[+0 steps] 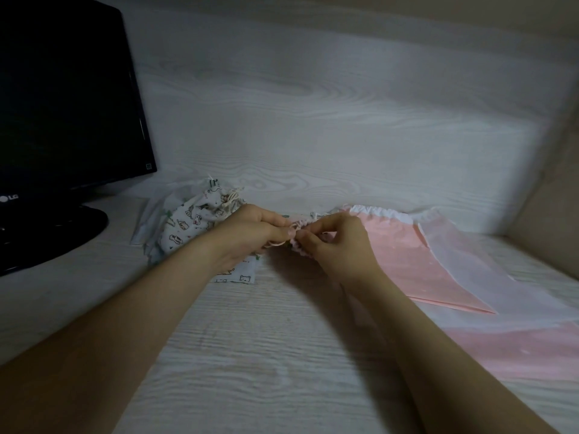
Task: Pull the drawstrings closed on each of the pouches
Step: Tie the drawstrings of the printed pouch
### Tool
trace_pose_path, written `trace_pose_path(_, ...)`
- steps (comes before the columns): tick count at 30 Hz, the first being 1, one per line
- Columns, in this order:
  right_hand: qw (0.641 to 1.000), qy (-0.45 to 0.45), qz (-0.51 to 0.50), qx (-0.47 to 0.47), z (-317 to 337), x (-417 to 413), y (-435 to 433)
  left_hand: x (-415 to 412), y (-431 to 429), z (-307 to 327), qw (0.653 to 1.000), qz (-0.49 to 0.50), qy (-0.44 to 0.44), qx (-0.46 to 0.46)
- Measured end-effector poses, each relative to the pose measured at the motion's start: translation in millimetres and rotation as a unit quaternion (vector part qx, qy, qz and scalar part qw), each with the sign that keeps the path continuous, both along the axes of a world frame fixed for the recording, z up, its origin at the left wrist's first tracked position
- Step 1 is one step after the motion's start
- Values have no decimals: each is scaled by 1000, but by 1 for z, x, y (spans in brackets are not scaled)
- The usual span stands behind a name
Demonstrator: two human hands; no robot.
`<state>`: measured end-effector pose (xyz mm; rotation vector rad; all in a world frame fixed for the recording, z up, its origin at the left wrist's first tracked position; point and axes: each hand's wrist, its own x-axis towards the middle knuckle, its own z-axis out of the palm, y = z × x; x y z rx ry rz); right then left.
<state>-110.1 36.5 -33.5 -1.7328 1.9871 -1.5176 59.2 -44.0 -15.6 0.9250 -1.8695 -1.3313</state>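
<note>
My left hand and my right hand meet at the middle of the desk over a small pink pouch with a gathered mouth. Fingers of both hands pinch its top, and my left hand also holds a loop of pale drawstring. Most of that pouch is hidden by my fingers. To the left lies a heap of white printed pouches with cinched tops and knotted cords. A larger pink pouch with a white gathered top lies flat on the right.
A black monitor on a round stand fills the left. A translucent white bag overlaps the pink pouch on the right. The wood-grain wall rises behind the desk.
</note>
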Motion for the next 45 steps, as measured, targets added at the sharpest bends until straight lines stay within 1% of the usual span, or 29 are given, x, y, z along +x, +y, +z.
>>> trace_pose_path(2,1000,9,1,-3,0,0,-1,-1,0,2,1000,10,0,-12)
trace_pose_path(4,1000,25,-9,-1,0,1,-3,1,1,3,999,6,-14,-43)
trace_pose_path(8,998,62,-15,12,-3,-1,-6,5,-4,-1,992,-30,-61,-103)
trace_pose_path(10,997,64,-20,24,-2,-2,-5,6,-2,-2,981,-54,-109,-151)
trace_pose_path(12,996,86,-28,28,-2,-3,-4,5,2,-2,963,-67,-148,-214)
trace_pose_path(14,992,119,-28,41,-2,-4,-2,3,6,-3,949,-55,-166,-263)
trace_pose_path(15,989,136,-30,56,-2,-4,-2,3,5,-4,946,-52,-165,-274)
trace_pose_path(17,985,154,-31,77,-2,-5,-1,3,3,-5,957,-60,-140,-246)
trace_pose_path(20,990,120,-8,67,2,-4,-1,6,-2,-4,980,-56,-91,-166)
trace_pose_path(24,997,55,35,37,5,-2,2,6,-2,-3,985,-75,-75,-135)
trace_pose_path(28,998,42,39,28,3,-5,3,7,-5,-4,991,-79,-28,-102)
trace_pose_path(30,998,46,27,27,3,-5,5,11,-8,-3,990,-59,-41,-125)
trace_pose_path(33,998,60,5,24,4,-6,8,15,-14,-4,980,-21,-87,-180)
trace_pose_path(36,997,68,-42,11,6,-12,9,15,-16,-5,968,2,-114,-225)
trace_pose_path(38,995,76,-65,17,7,-17,8,16,-14,-3,967,4,-116,-225)
trace_pose_path(41,991,101,-67,50,7,-20,7,16,-12,-3,969,5,-114,-220)
trace_pose_path(43,988,111,-73,75,7,-19,9,15,-15,-5,971,23,-101,-214)
trace_pose_path(45,987,112,-75,82,9,-19,11,16,-20,-7,970,53,-107,-211)
